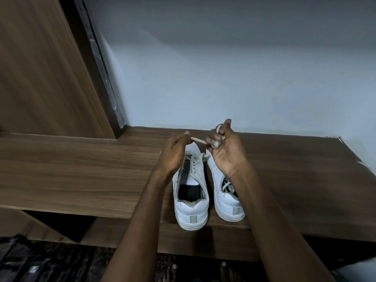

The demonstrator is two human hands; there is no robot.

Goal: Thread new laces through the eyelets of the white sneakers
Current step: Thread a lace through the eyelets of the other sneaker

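Head view: 2 white sneakers, left sneaker (191, 192) and right sneaker (225, 192), stand heels at the wooden shelf's (81, 169) near edge. Left hand (175, 153) pinches the lace (198, 140); right hand (225, 147) holds it wound around curled fingers.

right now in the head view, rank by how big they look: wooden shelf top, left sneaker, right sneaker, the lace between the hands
1. wooden shelf top
2. left sneaker and right sneaker: alike, and an arm covers part of the right one, so no ranking
3. lace
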